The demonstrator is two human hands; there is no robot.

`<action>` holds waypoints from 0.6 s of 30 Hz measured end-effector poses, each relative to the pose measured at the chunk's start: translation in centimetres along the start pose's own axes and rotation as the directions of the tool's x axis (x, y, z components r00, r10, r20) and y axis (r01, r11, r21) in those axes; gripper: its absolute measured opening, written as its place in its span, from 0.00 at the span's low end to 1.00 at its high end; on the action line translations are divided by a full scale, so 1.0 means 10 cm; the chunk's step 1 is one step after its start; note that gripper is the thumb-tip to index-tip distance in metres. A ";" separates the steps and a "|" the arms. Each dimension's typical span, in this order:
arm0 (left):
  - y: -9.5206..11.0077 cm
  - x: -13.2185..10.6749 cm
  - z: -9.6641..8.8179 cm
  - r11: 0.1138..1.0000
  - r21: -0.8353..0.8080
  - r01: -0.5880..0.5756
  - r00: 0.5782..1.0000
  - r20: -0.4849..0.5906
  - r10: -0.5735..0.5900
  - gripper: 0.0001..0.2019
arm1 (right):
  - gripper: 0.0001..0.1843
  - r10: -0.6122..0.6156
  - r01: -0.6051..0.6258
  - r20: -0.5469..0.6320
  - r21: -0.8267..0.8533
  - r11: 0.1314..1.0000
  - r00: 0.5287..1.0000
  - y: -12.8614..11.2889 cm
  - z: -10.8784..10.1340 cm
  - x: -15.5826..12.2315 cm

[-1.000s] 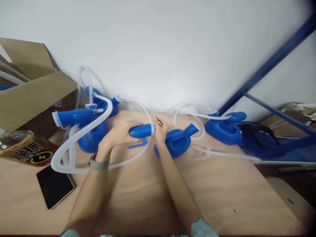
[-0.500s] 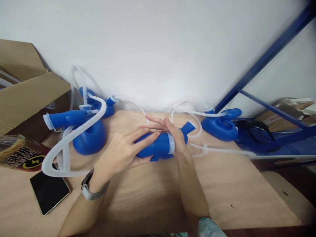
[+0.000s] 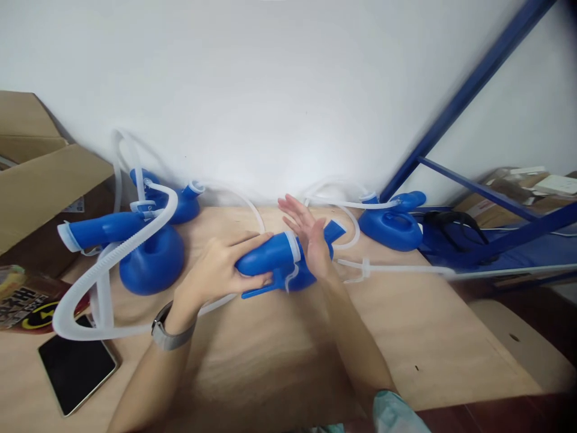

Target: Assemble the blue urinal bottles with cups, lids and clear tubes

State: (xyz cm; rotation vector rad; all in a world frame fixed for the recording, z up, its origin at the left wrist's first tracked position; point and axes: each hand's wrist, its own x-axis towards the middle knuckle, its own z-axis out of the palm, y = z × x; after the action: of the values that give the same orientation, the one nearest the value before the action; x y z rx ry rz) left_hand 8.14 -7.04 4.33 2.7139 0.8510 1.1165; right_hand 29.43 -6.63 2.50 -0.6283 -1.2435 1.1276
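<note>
Head view, the 1 view supplied. The spout (image 3: 259,257) is held above the middle of the table (image 3: 433,319), its white collar (image 3: 294,245) toward the table's right end. The left hand (image 3: 220,266) grips the plain end, thumb on the near side, index finger along the far side. The right hand (image 3: 313,237) has its fingers spread and grips nothing; its palm faces the collar, contact not determinable. A strip (image 3: 292,276) hangs below the collar.

Past the right hand, mid-table, is the near jug (image 3: 336,233), partly hidden. The right jug (image 3: 390,231) stands at the table's back right; the left jug (image 3: 153,264) and hose (image 3: 117,255) are at the table's left, with the phone (image 3: 76,367) at its front left.

Risks, as judged:
1. A slack left grip under a push from the palm could let the spout twist or drop onto the table.
2. Off-centre pressure could set the collar crooked; its present seating cannot be confirmed.
3. The hanging strip could be pinched if the collar shifted.
4. The hose passes under the left wrist; a snag there could drag the left jug or knock the phone.
</note>
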 end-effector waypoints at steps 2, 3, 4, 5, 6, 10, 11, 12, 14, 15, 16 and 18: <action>0.03 0.00 0.02 0.994 -0.106 -0.002 1.000 -0.004 0.001 0.31 | 0.41 -0.040 0.043 0.093 -0.037 0.998 0.995 -0.05 0.00 -0.04; 0.06 0.01 0.03 0.990 -0.141 -0.012 1.000 -0.016 0.010 0.31 | 0.42 -0.031 0.036 0.128 -0.036 0.999 0.991 -0.06 0.01 -0.06; 0.09 0.01 0.04 0.987 -0.162 -0.022 0.999 -0.030 0.017 0.31 | 0.43 -0.010 0.016 0.151 -0.033 0.999 0.989 -0.06 0.02 -0.07; 0.12 0.01 0.05 0.985 -0.168 -0.026 0.999 -0.042 0.019 0.30 | 0.42 0.018 -0.013 0.166 -0.032 0.999 0.986 -0.05 0.03 -0.08; 0.15 0.01 0.06 0.987 -0.160 -0.023 0.999 -0.049 0.016 0.30 | 0.41 0.049 -0.045 0.177 -0.030 0.999 0.983 -0.04 0.04 -0.09; 0.24 -0.01 0.09 1.000 -0.009 -0.012 0.996 -0.086 0.011 0.29 | 0.38 0.167 -0.172 0.186 0.010 0.985 0.968 -0.01 0.04 -0.06; 0.25 -0.01 0.10 0.999 0.046 -0.015 0.995 -0.100 0.019 0.29 | 0.38 0.184 -0.192 0.183 0.025 0.981 0.966 -0.01 0.04 -0.04; 0.26 -0.01 0.10 0.996 0.092 -0.018 0.993 -0.113 0.029 0.29 | 0.38 0.196 -0.205 0.176 0.032 0.978 0.965 0.00 0.04 -0.03; 0.25 0.00 0.10 0.994 0.109 -0.026 0.992 -0.121 0.040 0.28 | 0.40 0.212 -0.217 0.151 0.021 0.976 0.966 0.03 0.05 0.00; 0.23 0.01 0.09 0.997 0.073 -0.026 0.993 -0.110 0.034 0.28 | 0.41 0.215 -0.217 0.125 0.004 0.976 0.969 0.06 0.06 0.01; 0.20 0.02 0.08 1.000 0.018 -0.018 0.996 -0.089 0.020 0.28 | 0.42 0.203 -0.202 0.076 -0.015 0.979 0.976 0.08 0.07 0.01; 0.14 0.04 0.05 0.996 -0.077 0.048 0.997 -0.061 -0.053 0.29 | 0.39 0.095 -0.102 -0.093 -0.068 0.992 0.991 0.10 0.06 0.01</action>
State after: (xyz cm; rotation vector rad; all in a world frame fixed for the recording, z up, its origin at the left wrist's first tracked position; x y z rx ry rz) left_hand 9.37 -7.97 4.63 2.5946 0.8618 1.2037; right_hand 28.58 -6.27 1.79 -0.7945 -1.1907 1.1272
